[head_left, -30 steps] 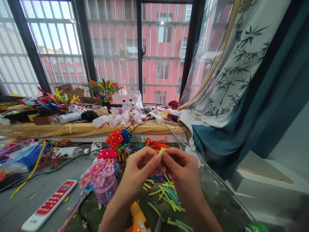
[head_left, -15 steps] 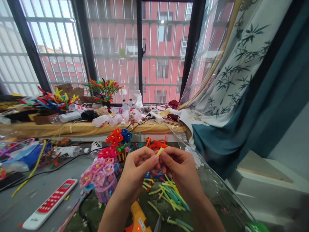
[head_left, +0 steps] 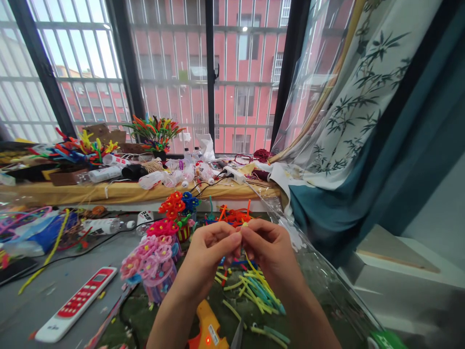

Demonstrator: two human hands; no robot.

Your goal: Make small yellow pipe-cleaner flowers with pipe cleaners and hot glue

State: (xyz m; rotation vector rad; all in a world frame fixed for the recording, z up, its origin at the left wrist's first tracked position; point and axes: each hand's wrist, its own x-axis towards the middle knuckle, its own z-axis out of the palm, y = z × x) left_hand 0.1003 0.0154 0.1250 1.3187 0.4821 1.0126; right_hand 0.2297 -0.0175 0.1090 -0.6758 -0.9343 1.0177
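Observation:
My left hand (head_left: 214, 249) and my right hand (head_left: 271, 247) meet fingertip to fingertip above the green mat, both pinching a small yellow piece (head_left: 244, 225). Most of that piece is hidden by my fingers. Below them lie several cut yellow and teal fuzzy stems (head_left: 257, 291). An orange glue gun (head_left: 209, 325) with a small red light rests under my left forearm, beside a pointed metal blade (head_left: 238, 335). Pink and purple fuzzy flowers (head_left: 154, 257) stand in a striped holder left of my hands. Orange-red stems (head_left: 234, 214) lie just beyond my fingers.
A white and red remote (head_left: 77, 304) and a long yellow stem (head_left: 47, 261) lie at left. Plastic bottles (head_left: 105, 227) and a black cable are nearby. The ledge (head_left: 119, 194) behind is cluttered. A clear sheet edge runs along the right.
The yellow piece now shows only as a small tip between my fingers; before, more of it stuck up. My hands have stayed almost in place, fingertips slightly closer together.

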